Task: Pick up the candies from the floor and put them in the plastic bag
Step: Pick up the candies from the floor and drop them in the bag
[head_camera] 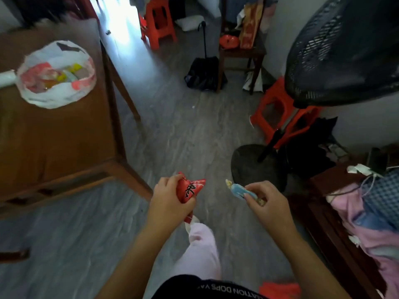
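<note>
My left hand [167, 201] is closed around a red candy packet [191, 189] with dark lettering, held above the grey floor. My right hand [267, 203] pinches a blue-wrapped candy [239, 190] whose pale twisted end sticks out to the left. The two hands are a short way apart at mid-frame. A white and red plastic bag [36, 96] lies open on the brown wooden table [54, 147] at the upper left, with several yellow and pale candies [69, 74] inside it. No candy is visible on the floor from here.
A black standing fan has its head [345, 50] at upper right and its round base [250, 162] on the floor just beyond my right hand. Red plastic stools [278, 113] [159, 22], a wooden chair [241, 52] and a black bag [204, 74] stand farther back. Clothes [367, 212] are piled at right.
</note>
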The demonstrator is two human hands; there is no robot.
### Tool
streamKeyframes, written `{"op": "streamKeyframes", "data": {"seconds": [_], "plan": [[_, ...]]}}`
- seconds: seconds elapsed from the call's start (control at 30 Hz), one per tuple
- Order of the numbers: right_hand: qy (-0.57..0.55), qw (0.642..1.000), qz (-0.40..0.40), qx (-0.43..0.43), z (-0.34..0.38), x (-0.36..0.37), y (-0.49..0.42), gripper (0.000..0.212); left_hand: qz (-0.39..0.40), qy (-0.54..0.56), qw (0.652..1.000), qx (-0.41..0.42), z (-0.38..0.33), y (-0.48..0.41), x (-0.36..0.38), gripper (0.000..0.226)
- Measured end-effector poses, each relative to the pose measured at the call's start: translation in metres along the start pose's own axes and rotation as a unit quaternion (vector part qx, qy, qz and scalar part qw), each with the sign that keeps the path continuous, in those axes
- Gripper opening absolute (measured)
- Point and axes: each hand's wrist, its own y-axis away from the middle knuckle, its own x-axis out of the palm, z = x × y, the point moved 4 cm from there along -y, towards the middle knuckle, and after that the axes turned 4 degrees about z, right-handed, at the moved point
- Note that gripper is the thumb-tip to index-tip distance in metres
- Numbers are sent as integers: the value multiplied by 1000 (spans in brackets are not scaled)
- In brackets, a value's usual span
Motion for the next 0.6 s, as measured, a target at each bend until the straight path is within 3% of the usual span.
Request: {"op": "streamKeyframes", "data": {"seconds": [0.3, 0.6], "plan": [[-4, 999, 35, -40, 58, 33, -224, 10, -15, 3, 1000, 2, -5, -192, -59, 67], [-100, 990, 82, -50, 94, 99, -393, 10, -94, 30, 991, -93, 17, -305, -96, 66]]}}
